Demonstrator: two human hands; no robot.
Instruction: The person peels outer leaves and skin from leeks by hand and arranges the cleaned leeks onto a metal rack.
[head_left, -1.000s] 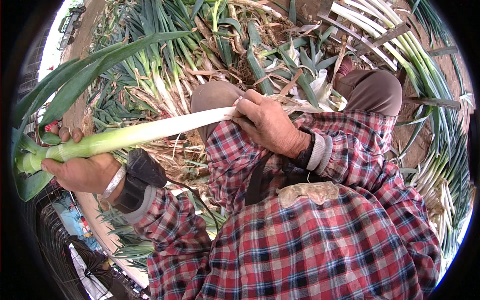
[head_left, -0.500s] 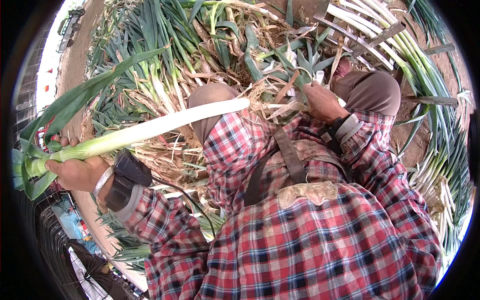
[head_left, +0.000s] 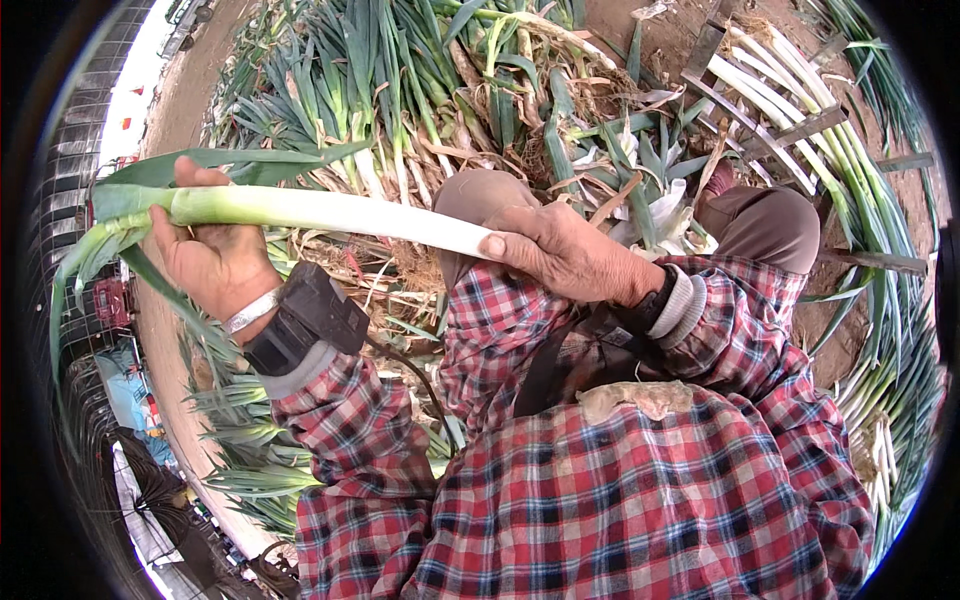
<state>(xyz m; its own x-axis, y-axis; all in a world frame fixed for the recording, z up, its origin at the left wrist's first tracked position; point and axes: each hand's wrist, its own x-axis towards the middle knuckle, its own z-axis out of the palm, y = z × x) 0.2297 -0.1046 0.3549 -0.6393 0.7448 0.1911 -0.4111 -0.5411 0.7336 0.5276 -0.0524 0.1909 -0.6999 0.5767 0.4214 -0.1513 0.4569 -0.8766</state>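
A long leek (head_left: 340, 214) lies nearly level in front of me, its white shaft to the right and its green leaves to the left. My left hand (head_left: 215, 255) is wrapped under the leafy end, palm up, with fingers behind the stalk and thumb in front. At the white root end, my right hand (head_left: 565, 250) pinches the tip between thumb and fingers, which hide the roots. Long green leaves (head_left: 75, 245) droop past my left hand. Pale peeled leaves (head_left: 670, 215) lie on the ground beyond my right hand.
A pile of untrimmed leeks (head_left: 370, 90) spreads ahead. On the right, cleaned leeks (head_left: 830, 140) rest in a metal rack (head_left: 755, 140). More leeks (head_left: 890, 380) lie nearer on the right. A black cable (head_left: 425, 385) hangs from the device (head_left: 325, 310) on my left wrist.
My right hand has come from the leaf scraps on the ground to the leek's root end and closed on it. My left hand has raised the leafy end and shifted it slightly right.
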